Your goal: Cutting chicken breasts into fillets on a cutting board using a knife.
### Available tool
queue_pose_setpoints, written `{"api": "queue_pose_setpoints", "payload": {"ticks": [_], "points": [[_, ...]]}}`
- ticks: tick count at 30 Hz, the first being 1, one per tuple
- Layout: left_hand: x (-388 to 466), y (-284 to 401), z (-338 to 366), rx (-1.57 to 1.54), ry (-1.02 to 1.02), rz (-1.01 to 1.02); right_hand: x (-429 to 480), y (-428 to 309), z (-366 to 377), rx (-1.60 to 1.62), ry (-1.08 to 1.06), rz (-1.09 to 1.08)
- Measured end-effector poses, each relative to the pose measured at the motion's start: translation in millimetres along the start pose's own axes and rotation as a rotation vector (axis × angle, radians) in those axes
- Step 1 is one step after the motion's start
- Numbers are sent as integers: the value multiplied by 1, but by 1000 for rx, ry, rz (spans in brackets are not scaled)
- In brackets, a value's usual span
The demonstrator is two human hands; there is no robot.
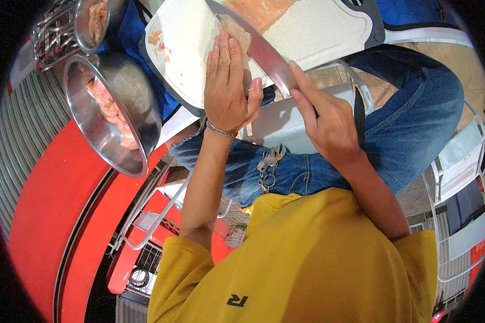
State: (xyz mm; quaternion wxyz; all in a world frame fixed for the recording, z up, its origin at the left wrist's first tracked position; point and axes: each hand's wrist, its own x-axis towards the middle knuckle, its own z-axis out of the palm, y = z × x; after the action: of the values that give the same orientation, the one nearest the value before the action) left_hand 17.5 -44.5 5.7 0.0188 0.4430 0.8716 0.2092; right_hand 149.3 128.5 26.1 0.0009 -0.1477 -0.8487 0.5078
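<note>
My left hand (226, 89) lies palm down over a white cutting board (182, 68) with dark grey ends. Its fingers are straight and together, their tips pressing a thin slice of pale raw meat (238, 34), likely chicken. My right hand (327, 121) grips a large knife, whose handle is hidden inside the fist and whose forefinger rests along the spine. The knife's broad blade (268, 58) slants across the board, alongside the slice. Beyond the blade lies a larger slab of raw meat (262, 12), cut off by the picture's top edge.
Left of the board, a steel bowl (145, 97) holds several pieces of raw meat (111, 113). Farther up stand a smaller steel bowl (81, 24) with meat and a metal rack (54, 32). Meat scraps (155, 38) dot the board's left side. My jeans-clad knees are close beneath.
</note>
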Motion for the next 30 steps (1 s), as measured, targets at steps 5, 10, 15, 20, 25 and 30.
{"api": "queue_pose_setpoints", "payload": {"ticks": [5,10,15,20,25,30], "points": [[0,3,-1,-9,-6,-24,2,-2,3,1,15,2],[-1,0,0,-8,9,1,24,-8,3,-71,43,-65],[-1,0,2,4,18,-20,12,-11,6,-60,24,-13],[-1,1,2,0,29,-5,-2,-8,6,20,7,25],[-1,0,4,17,40,-18,5,-11,7,7,4,31],[1,2,5,38,50,-30,-5,-10,4,27,-37,56]]}}
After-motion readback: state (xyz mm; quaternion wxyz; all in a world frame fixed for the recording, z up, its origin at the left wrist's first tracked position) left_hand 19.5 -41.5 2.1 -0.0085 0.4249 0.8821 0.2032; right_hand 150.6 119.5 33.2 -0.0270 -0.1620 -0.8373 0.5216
